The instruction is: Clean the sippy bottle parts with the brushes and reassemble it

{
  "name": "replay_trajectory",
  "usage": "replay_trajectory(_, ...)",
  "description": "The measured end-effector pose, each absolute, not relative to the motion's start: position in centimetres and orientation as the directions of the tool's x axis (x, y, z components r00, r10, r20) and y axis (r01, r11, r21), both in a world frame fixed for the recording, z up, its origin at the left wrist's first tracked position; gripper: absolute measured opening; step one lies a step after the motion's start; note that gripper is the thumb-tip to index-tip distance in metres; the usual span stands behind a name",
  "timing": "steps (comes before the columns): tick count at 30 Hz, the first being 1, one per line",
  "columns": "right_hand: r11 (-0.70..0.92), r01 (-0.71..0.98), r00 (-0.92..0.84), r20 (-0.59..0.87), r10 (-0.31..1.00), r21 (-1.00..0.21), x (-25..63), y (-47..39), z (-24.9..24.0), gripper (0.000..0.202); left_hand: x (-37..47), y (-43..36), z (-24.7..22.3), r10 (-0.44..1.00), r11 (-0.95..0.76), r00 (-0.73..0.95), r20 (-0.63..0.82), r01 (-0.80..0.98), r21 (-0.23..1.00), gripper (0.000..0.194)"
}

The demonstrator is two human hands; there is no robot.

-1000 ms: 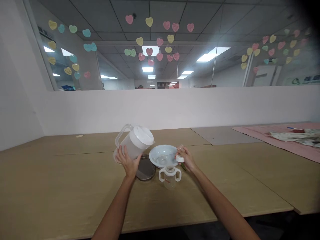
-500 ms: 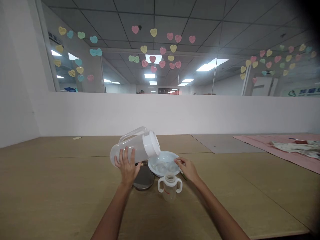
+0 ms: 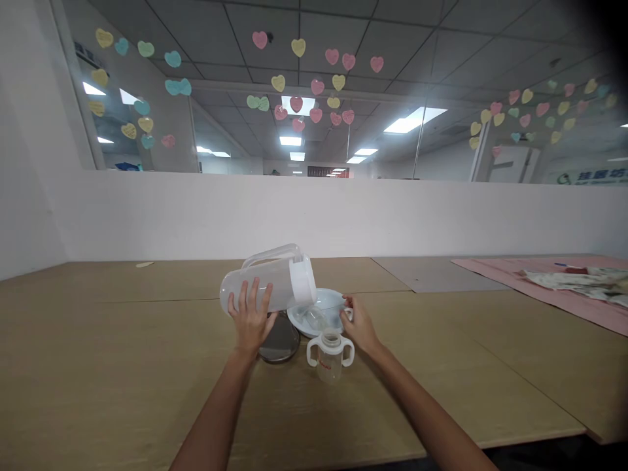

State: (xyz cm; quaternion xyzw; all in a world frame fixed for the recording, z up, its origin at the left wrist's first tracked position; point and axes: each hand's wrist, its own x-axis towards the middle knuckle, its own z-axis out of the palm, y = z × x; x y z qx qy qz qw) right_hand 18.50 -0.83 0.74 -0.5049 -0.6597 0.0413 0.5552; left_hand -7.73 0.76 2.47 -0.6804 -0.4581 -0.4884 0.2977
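My left hand [image 3: 251,320] is wrapped round the side of a clear plastic pitcher [image 3: 267,284] with a white lid. The pitcher is tipped on its side, its handle upward and its lid toward a pale blue bowl [image 3: 326,297]. At the bowl's right rim, my right hand [image 3: 360,324] has its fingers closed on the edge. Inside the bowl lies a clear, rounded item [image 3: 314,318], its kind not plain. A clear baby bottle [image 3: 330,363] with two white handles stands upright and uncapped in front of the bowl.
A dark, flat, shiny round item [image 3: 279,343] lies left of the bottle, partly behind my left hand. Farther right, a pink cloth [image 3: 500,275] carries crumpled fabric [image 3: 569,282]. A white wall [image 3: 304,216] with a window above it closes off the table's far side.
The pitcher has turned closer to level, its lid shifting slightly right over the bowl. My right hand's fingers have curled further round the bowl's edge. The whole view has tilted a little.
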Motion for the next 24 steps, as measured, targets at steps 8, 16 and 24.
replay_trajectory(8,0.476,0.736,-0.075,0.64,0.765,-0.482,18.0,-0.3,0.1,0.031,-7.9,1.0,2.3,0.302,-0.373,0.078,0.95,0.927,0.043,0.059)
replay_trajectory(16,0.449,0.795,-0.111,0.63,0.768,-0.408,17.7,-1.1,0.5,0.029,-8.0,0.7,2.8,0.227,-0.316,0.161,0.96,0.945,-0.084,0.06)
replay_trajectory(24,0.598,0.542,0.14,0.765,0.629,-0.59,18.2,-2.4,1.1,0.046,-8.2,0.8,2.6,0.216,-0.329,0.15,0.965,0.942,-0.072,0.062)
